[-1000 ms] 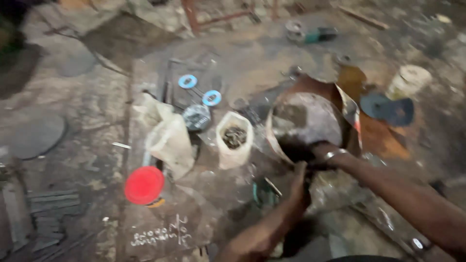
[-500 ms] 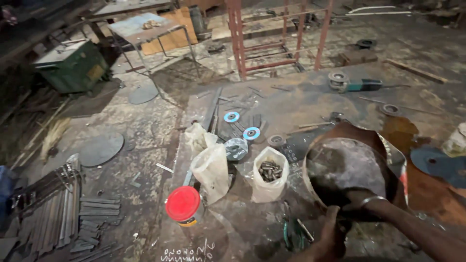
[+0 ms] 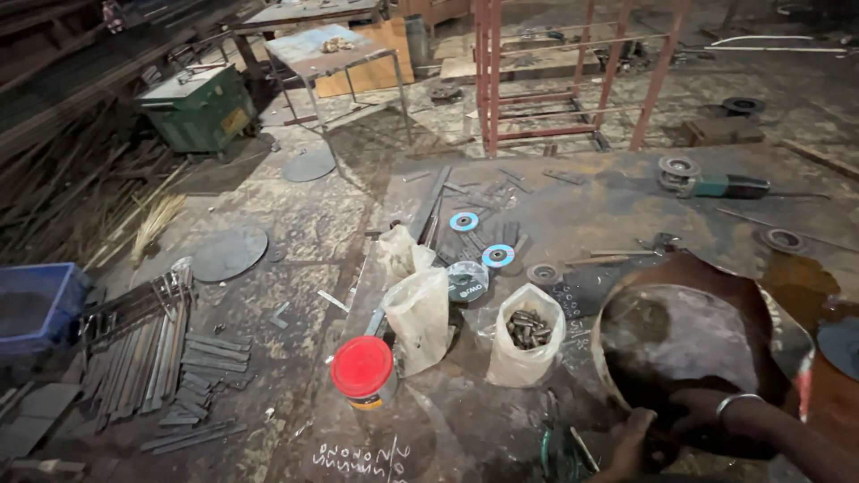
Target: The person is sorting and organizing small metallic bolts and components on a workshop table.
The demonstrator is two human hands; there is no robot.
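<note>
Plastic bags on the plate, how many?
3. One open bag of bolts left of the round metal pan; one bag beside the red-lidded jar; one crumpled bag behind it. Others may be hidden.

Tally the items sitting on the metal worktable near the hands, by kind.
Plastic bags: 3
Blue-centred grinding discs: 2
Red-lidded jar: 1
Angle grinder: 1
Round rusty metal pan: 1
Total: 8
</note>
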